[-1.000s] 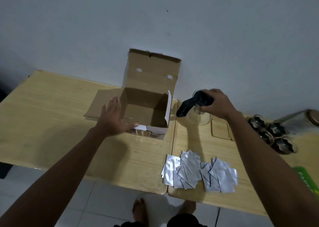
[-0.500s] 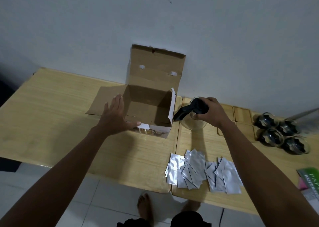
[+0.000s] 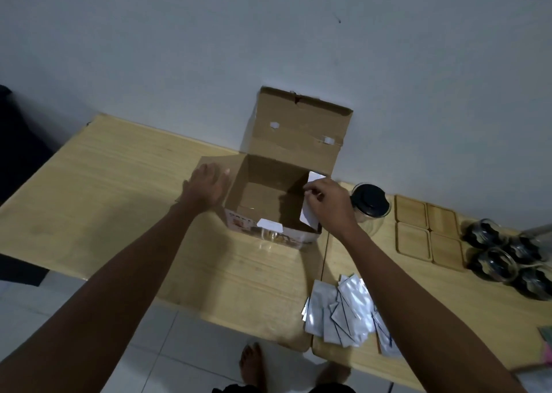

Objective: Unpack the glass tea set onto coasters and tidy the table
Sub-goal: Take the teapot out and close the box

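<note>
Fingers (image 3: 310, 190) of the right hand (image 3: 328, 204) pinch the box's (image 3: 268, 189) white side flap (image 3: 310, 213); the left hand (image 3: 206, 186) presses flat, fingers together, on the left flap (image 3: 206, 161).

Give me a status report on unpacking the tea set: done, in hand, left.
Done: the glass teapot and four glass cups stand on the table, out of the cardboard box.

In hand: the right hand pinches the box's right flap; the left hand rests on its left flap.

Left: the four wooden coasters are bare; foil sachets lie scattered.
</note>
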